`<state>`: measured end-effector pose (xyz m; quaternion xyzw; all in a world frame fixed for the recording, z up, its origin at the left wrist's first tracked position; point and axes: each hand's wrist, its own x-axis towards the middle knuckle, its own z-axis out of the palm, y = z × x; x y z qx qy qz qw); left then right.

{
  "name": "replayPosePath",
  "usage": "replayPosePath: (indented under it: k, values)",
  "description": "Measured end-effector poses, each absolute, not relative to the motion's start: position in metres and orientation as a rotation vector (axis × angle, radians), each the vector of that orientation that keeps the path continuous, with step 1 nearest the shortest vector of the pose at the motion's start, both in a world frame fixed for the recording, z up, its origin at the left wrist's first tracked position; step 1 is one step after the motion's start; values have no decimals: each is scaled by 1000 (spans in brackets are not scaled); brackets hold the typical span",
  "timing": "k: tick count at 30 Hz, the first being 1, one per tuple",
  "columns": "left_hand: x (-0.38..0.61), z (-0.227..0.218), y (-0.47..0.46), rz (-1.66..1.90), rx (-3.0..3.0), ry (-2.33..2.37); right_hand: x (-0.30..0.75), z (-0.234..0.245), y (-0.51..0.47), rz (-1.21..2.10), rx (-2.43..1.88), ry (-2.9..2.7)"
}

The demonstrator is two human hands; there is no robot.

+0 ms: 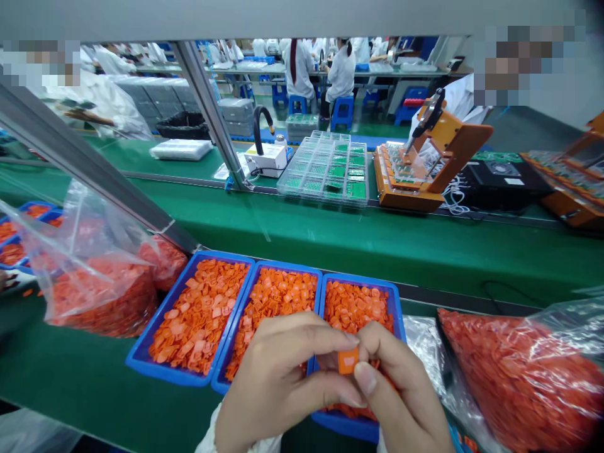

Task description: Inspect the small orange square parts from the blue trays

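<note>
Up close, the left hand point(278, 377) and right hand point(406, 402) pinch one small orange piece point(348, 360) together, grip tight, just above three blue trays point(141, 362) of orange parts. Bulging bags point(94, 277) flank them, and the green bench point(377, 245) lies beyond.

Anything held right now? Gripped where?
One small orange part, pinched by its edges between the fingers of the left hand and right hand.

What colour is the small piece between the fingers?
Orange; the piece shows best in the head view.
</note>
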<state>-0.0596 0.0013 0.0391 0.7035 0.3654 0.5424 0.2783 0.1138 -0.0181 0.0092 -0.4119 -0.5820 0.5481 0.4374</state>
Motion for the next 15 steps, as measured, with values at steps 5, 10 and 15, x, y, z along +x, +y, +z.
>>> replayPosePath:
  k: [5, 10, 15]
  values:
    - [-62, 40, 2, 1438, 1869, 989, 113, 9, -18, 1370, -1003, -1426]
    - [-66, 39, 0, 1378, 1900, 1012, 112, 12, -19, 1391, -970, -1376]
    - [-68, 36, 0, 1338, 1960, 1017, 108, 14, -18, 1445, -966, -1274]
